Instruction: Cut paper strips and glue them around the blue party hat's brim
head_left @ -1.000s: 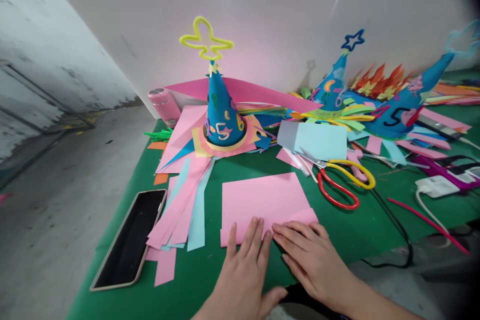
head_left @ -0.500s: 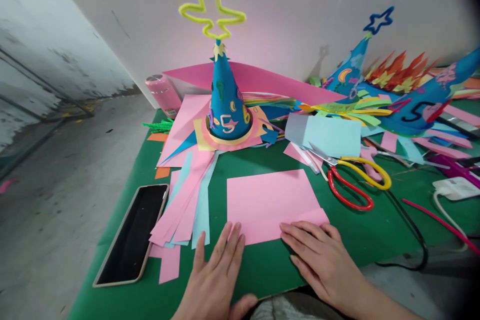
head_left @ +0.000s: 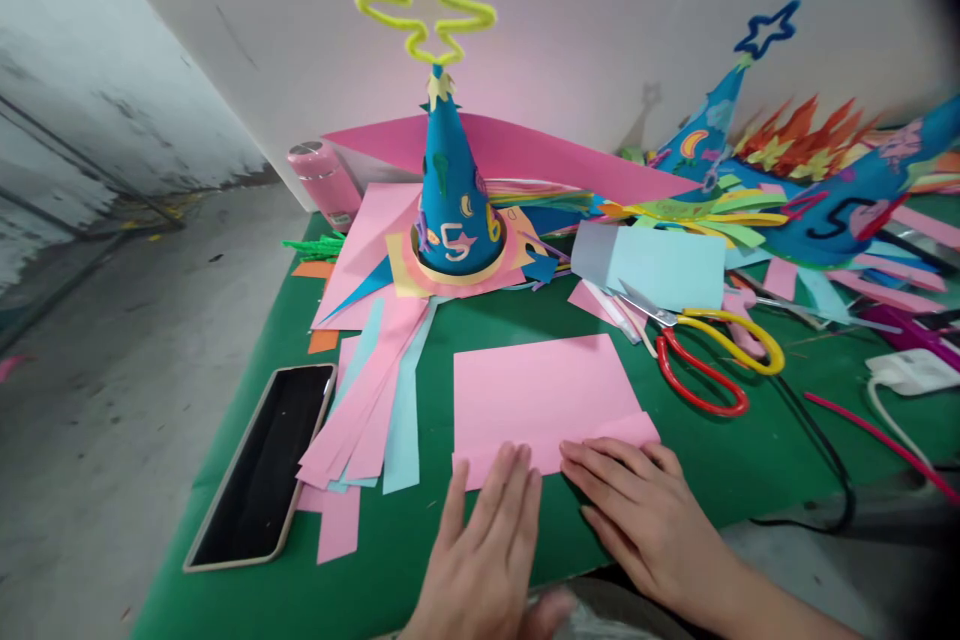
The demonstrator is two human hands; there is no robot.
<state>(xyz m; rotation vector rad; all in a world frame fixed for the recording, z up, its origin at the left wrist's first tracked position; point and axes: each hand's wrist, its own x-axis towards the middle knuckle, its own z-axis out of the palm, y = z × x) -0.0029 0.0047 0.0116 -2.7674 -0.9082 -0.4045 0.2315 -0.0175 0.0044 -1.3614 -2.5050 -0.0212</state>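
Note:
A pink sheet of paper (head_left: 540, 385) lies flat on the green table (head_left: 375, 560), its near edge folded over into a narrow strip. My left hand (head_left: 487, 530) rests palm down with fingers stretched, the fingertips on the folded strip near its middle. On the right end of the fold, my right hand (head_left: 637, 505) also lies palm down, fingers extended and close together. Both hands press on the paper and grip nothing. Beyond the sheet stands a blue cone hat (head_left: 454, 190) with a white 5 and a yellow pipe-cleaner shape on its tip.
Red-and-yellow-handled scissors (head_left: 697, 350) lie to the right, beside light blue paper (head_left: 664, 265). A phone (head_left: 262, 465) and pink and blue paper strips (head_left: 375, 400) are at the left. A pink bottle (head_left: 326, 185) stands behind; another decorated cone hat (head_left: 847, 205) sits far right.
My left hand has slid right along the fold, from the paper's left corner towards the middle. My right hand has stayed about where it was. The view has shifted slightly.

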